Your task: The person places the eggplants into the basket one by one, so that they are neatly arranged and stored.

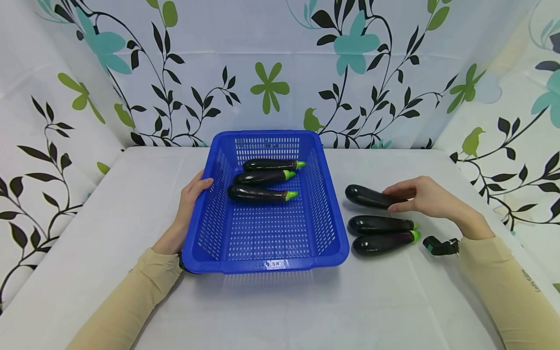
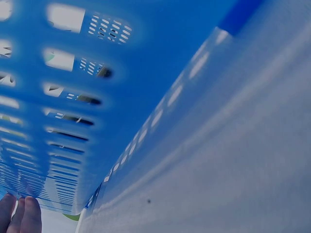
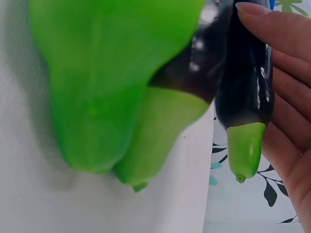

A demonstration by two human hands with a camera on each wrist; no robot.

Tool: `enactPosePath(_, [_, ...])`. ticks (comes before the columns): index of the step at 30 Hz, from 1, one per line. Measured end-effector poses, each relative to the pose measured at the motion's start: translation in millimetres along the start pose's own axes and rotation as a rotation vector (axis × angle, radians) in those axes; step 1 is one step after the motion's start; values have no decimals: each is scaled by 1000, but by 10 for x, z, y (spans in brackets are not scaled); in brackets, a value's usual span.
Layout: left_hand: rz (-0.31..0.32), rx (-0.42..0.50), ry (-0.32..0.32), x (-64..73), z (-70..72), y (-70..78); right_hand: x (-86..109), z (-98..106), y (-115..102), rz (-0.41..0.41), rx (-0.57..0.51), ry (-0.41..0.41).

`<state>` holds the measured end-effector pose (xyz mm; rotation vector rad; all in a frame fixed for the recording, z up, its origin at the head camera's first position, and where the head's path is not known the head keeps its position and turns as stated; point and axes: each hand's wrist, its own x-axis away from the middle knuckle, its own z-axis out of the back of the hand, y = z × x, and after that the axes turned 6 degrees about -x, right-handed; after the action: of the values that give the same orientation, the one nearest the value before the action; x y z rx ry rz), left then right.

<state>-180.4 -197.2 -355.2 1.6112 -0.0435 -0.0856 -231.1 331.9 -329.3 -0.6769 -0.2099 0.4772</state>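
A blue plastic basket (image 1: 271, 233) stands in the middle, with three dark eggplants lying across its far half, the nearest eggplant (image 1: 258, 194) being one of them. My left hand (image 1: 190, 194) holds the basket's left side, its thumb by the rim; the left wrist view shows its fingertips (image 2: 30, 213) against the slotted outer wall. To the right of the basket, my right hand (image 1: 422, 197) grips an eggplant (image 1: 365, 196) near its stem end, thumb on one side and fingers on the other. The right wrist view shows that eggplant's green cap (image 3: 245, 150) free below the hand.
Two more eggplants lie side by side nearer me, the upper one (image 1: 380, 224) and the lower one (image 1: 382, 243), close to the basket's right wall. A white cloth (image 1: 271, 316) covers the table. Flower-patterned curtains (image 1: 271, 39) stand behind and at both sides.
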Motion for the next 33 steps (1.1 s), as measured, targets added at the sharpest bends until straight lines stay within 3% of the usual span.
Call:
enactPosePath(18, [-18,62,-8,2,-16,35,46,64,-173,102,29,49])
enactPosePath(27, [-11,53,-21,7,-16,24,99,155,-380,73,23,83])
enactPosePath(33, [-19,81,-9,-7,-22,33,-64,218,-589,171,49,93])
